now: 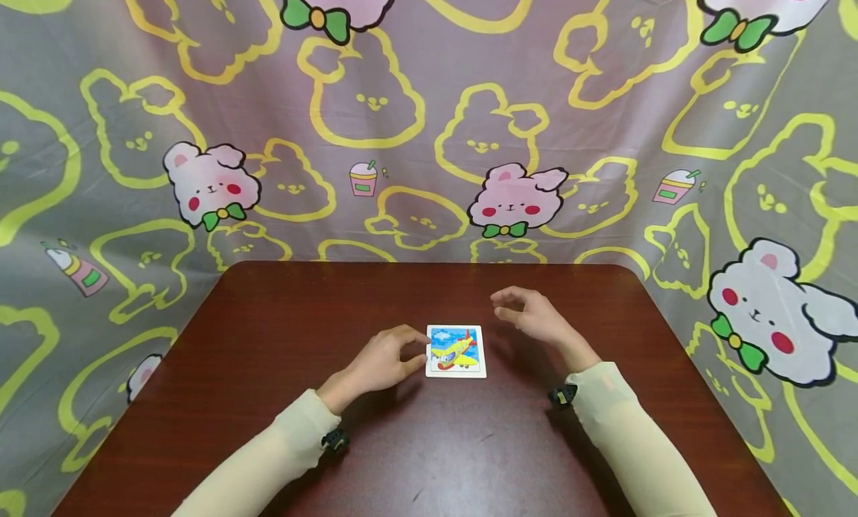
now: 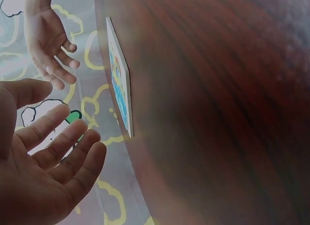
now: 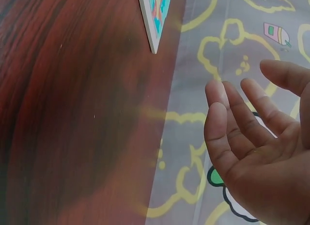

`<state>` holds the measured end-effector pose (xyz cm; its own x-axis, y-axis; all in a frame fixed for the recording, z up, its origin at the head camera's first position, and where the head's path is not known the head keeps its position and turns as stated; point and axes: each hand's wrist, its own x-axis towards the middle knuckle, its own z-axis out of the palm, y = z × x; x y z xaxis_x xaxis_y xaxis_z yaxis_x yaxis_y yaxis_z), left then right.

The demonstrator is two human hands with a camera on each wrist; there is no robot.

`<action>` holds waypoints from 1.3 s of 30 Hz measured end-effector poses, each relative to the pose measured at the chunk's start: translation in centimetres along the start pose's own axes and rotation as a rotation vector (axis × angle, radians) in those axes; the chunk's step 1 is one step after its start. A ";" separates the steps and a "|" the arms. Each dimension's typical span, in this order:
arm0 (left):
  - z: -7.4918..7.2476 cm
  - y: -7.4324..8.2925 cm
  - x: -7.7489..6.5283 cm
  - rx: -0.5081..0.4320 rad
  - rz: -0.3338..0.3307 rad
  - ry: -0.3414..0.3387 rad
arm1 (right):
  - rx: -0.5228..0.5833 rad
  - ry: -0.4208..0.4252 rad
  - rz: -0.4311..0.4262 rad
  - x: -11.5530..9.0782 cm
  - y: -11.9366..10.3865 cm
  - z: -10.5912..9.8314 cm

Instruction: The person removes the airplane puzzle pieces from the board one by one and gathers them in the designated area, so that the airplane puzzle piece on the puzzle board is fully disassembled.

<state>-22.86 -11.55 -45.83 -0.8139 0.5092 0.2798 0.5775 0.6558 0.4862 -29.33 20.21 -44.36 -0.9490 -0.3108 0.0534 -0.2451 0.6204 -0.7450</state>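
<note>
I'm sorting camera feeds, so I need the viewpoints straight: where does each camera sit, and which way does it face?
Head: worn on the head, facing forward and down at the airplane picture on the table; the left hand, right hand and both sleeves show.
Left wrist: on that wrist, facing past the left palm across the tabletop; both hands show.
Right wrist: on that wrist, facing past the right palm toward table and patterned cloth; only the right hand shows.
Shared: both wrist views catch the picture at a steep slant.

The head view looked forward and down over the fingers (image 2: 88, 169); both wrist views, close behind them, shared the picture tile (image 1: 456, 349).
</note>
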 end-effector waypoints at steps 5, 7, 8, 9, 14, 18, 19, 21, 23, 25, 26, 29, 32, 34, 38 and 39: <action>0.3 0.2 0.0 0.006 0.028 -0.010 | 0.038 -0.011 0.001 0.2 -0.4 0.5; 0.4 0.3 0.0 -0.002 0.032 -0.015 | 0.059 -0.017 0.004 0.2 -0.6 0.8; 0.5 0.3 0.0 -0.004 0.030 -0.018 | 0.062 -0.019 0.002 0.3 -0.6 0.9; 0.5 0.4 0.0 -0.006 0.029 -0.022 | 0.068 -0.020 -0.001 0.3 -0.7 1.0; 0.9 0.6 0.1 0.003 0.031 -0.036 | 0.068 -0.025 -0.015 0.5 -0.7 1.6; 1.2 0.6 0.2 0.020 0.038 -0.032 | 0.078 -0.031 -0.023 0.7 -0.8 2.0; 1.2 0.7 0.2 0.021 0.038 -0.032 | 0.081 -0.032 -0.025 0.7 -0.8 2.1; 1.3 0.7 0.2 0.020 0.040 -0.032 | 0.096 -0.032 -0.025 0.8 -0.8 2.3; 1.4 0.7 0.3 0.012 0.042 -0.034 | 0.100 -0.034 -0.029 0.8 -1.0 2.5; 1.5 0.7 0.3 0.006 0.049 -0.038 | 0.104 -0.035 -0.032 0.9 -1.0 2.8; 1.6 0.7 0.3 0.004 0.053 -0.039 | 0.109 -0.036 -0.033 1.0 -1.1 2.9; 1.7 0.7 0.3 0.011 0.061 -0.044 | 0.113 -0.040 -0.036 1.2 -1.3 3.3; 1.8 0.8 0.3 0.015 0.061 -0.051 | 0.119 -0.044 -0.037 1.3 -1.4 3.6; 1.9 0.8 0.3 0.015 0.057 -0.061 | 0.114 -0.053 -0.032 1.5 -1.4 3.9; 2.0 1.0 0.3 0.024 0.046 -0.091 | 0.114 -0.075 -0.016 1.8 -1.5 4.4; 2.0 1.0 0.3 0.026 0.044 -0.097 | 0.115 -0.079 -0.017 1.9 -1.4 4.5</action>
<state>-22.39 -9.68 -46.91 -0.7786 0.5884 0.2182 0.6148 0.6453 0.4535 -29.86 15.52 -46.17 -0.9253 -0.3789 0.0176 -0.2324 0.5297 -0.8157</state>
